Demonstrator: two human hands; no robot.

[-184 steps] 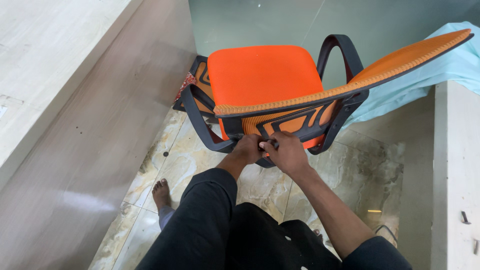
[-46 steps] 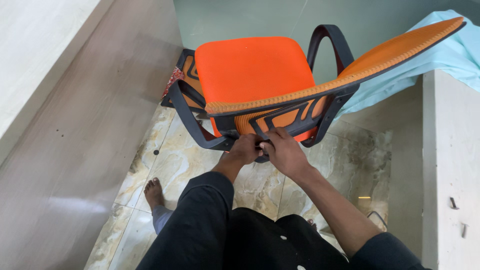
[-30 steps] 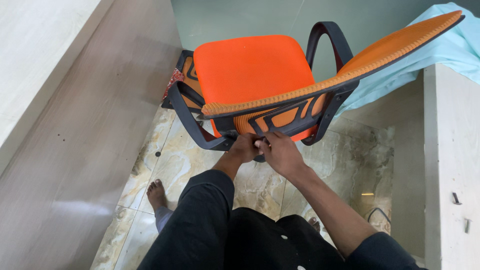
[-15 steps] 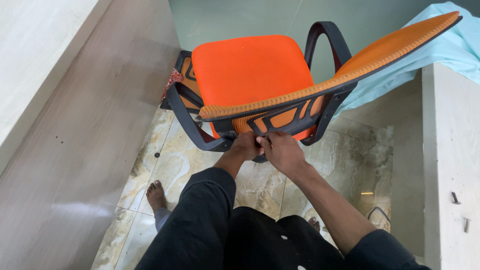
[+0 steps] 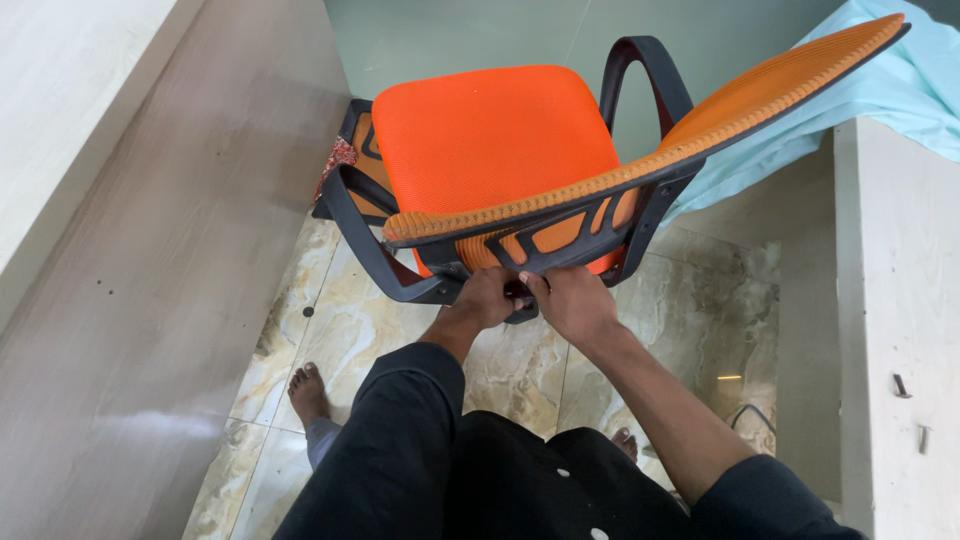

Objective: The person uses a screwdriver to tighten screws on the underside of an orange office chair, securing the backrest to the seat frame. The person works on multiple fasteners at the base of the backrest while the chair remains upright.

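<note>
Both hands stay pressed together at the lower back frame of the orange office chair [image 5: 500, 140], which has barely shifted over the marble floor [image 5: 330, 330]. The left hand [image 5: 485, 298] curls on the black frame; the right hand [image 5: 572, 300] pinches beside it, so the fiddling there continues.

I seem to be in an office under fit-out: orange chair [image 5: 500, 140], bare panels [image 5: 895, 330] with screws, marble floor [image 5: 340, 330], blue sheet [image 5: 900, 90].
</note>
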